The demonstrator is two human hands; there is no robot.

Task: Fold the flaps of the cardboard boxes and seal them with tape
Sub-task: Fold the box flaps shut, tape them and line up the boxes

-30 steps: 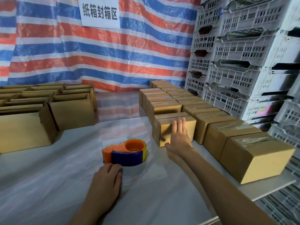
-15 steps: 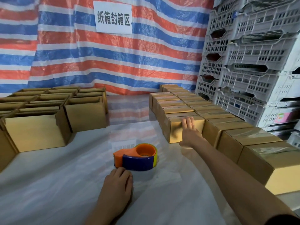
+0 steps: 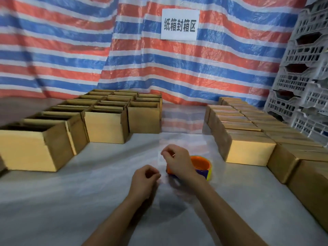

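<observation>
Two bare hands are meeting over a table (image 3: 71, 201) covered in a pale sheet. The left hand (image 3: 145, 181) is curling its fingers inward, thumb and forefinger pinched. The right hand (image 3: 179, 162), just beyond it, is pinching the same way. A faint, see-through strip of tape (image 3: 163, 167) is stretching between the two pinches, though blur is making its edges hard to read.

The right hand is partly hiding an orange, blue and yellow tape dispenser (image 3: 202, 166) sitting on the table right behind it.

Open cardboard boxes (image 3: 106, 128) are standing in rows to the left. Closed cardboard boxes (image 3: 248, 153) are lining the right side, well apart from the hands. A red, white and blue striped tarp (image 3: 88, 50) is hanging behind, carrying a white sign (image 3: 180, 24). Grey plastic crates (image 3: 301, 86) are stacking up at far right.
</observation>
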